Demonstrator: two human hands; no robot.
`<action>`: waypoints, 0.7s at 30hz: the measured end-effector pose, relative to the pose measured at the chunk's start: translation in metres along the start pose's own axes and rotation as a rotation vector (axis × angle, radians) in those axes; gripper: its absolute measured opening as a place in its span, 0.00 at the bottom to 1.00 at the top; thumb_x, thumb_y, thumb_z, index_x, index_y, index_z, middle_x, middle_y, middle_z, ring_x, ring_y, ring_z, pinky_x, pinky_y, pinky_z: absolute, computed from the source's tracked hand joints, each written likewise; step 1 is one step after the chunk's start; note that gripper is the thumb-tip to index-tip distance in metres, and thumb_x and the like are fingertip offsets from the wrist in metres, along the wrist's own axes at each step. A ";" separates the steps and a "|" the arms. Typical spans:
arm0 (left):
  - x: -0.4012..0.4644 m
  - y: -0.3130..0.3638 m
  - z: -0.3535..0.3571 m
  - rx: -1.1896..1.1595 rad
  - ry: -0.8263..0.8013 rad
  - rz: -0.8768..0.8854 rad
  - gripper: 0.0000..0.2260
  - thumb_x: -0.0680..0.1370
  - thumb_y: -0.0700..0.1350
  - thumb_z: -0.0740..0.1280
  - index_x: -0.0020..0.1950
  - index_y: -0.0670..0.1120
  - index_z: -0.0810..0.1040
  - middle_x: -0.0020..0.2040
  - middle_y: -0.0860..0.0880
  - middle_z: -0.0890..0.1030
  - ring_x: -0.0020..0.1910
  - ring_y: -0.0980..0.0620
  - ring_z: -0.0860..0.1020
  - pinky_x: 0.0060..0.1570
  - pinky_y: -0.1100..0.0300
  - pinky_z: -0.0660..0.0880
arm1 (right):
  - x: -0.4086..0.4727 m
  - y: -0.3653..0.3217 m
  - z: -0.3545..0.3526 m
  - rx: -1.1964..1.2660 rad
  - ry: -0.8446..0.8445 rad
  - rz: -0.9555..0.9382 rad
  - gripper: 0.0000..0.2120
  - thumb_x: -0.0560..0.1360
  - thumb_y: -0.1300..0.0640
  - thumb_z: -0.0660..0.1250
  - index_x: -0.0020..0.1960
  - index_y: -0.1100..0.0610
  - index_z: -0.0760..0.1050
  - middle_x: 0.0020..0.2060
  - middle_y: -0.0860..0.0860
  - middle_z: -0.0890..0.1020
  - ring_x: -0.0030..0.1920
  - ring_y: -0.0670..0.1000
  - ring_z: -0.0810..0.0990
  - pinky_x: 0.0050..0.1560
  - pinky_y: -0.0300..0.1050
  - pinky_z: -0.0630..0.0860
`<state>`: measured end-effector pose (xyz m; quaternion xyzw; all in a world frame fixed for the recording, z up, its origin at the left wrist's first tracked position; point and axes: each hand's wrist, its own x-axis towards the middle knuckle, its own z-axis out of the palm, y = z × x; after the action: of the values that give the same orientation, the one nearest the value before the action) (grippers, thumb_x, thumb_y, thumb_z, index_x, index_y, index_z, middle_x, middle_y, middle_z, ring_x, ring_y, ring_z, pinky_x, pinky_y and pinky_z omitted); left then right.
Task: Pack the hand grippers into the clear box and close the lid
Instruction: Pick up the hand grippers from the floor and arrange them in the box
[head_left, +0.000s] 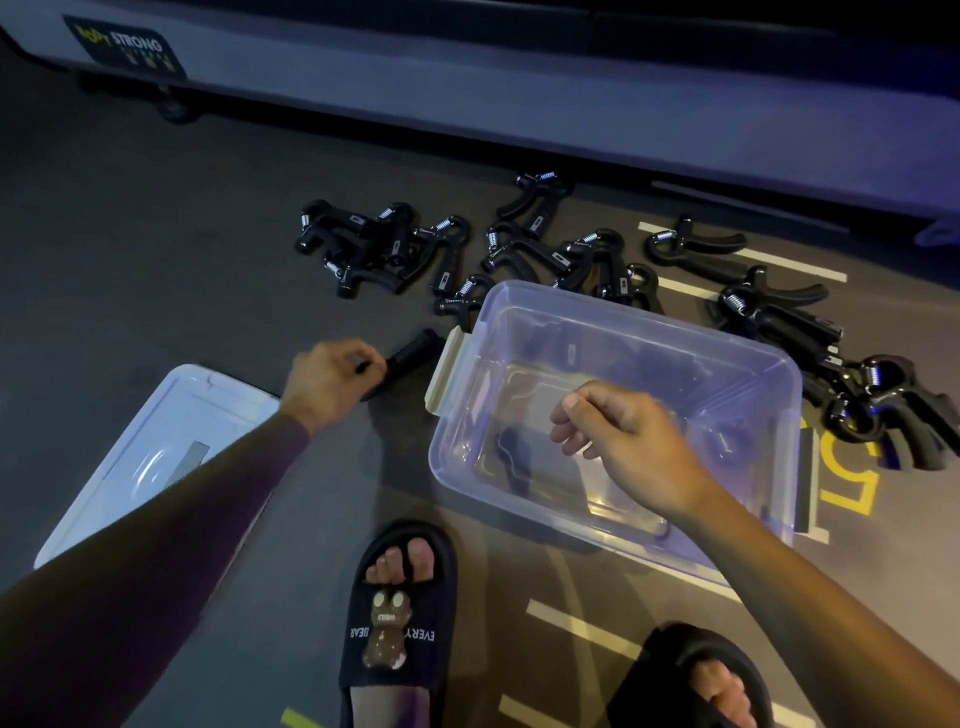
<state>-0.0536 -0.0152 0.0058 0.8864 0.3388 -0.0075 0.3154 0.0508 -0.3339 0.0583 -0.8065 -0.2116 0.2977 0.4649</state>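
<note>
The clear box (737, 561) stands open on the dark floor, with a beige latch (445, 371) on its left end and no hand gripper inside it. My left hand (332, 376) is shut on a black hand gripper (413, 356) just left of the box. My right hand (623, 441) hovers over the box with loosely curled fingers and holds nothing. Several black hand grippers lie in a pile (363, 249) beyond the box, and another pile (878, 405) lies to its right. The white lid (156, 447) lies flat at the left.
A grey machine base (519, 98) with a wheel runs along the far side. My two feet in black slippers (397, 623) stand near the front of the box. Painted lines and a yellow numeral (852, 483) mark the floor at the right.
</note>
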 end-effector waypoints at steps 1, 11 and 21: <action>0.000 0.002 -0.010 -0.062 0.035 0.002 0.03 0.76 0.46 0.72 0.43 0.53 0.83 0.37 0.49 0.83 0.40 0.50 0.81 0.43 0.66 0.76 | 0.000 -0.003 0.000 0.021 0.014 -0.009 0.12 0.82 0.51 0.60 0.46 0.51 0.80 0.40 0.47 0.85 0.41 0.47 0.84 0.47 0.46 0.80; -0.053 0.105 -0.069 -0.558 0.049 0.441 0.05 0.82 0.39 0.66 0.51 0.45 0.81 0.36 0.48 0.81 0.33 0.52 0.79 0.37 0.55 0.81 | 0.007 -0.047 -0.006 0.293 0.161 -0.191 0.17 0.75 0.46 0.67 0.63 0.47 0.77 0.52 0.45 0.85 0.43 0.48 0.85 0.44 0.40 0.78; -0.043 0.117 0.006 -0.485 -0.224 0.307 0.03 0.80 0.47 0.70 0.50 0.54 0.84 0.36 0.43 0.80 0.33 0.51 0.77 0.41 0.55 0.76 | 0.021 0.001 -0.015 0.350 0.070 -0.015 0.08 0.78 0.55 0.67 0.50 0.61 0.78 0.32 0.56 0.80 0.30 0.52 0.79 0.31 0.42 0.75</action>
<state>-0.0148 -0.1115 0.0755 0.8197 0.1561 0.0238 0.5506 0.0763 -0.3308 0.0568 -0.7216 -0.1462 0.2982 0.6074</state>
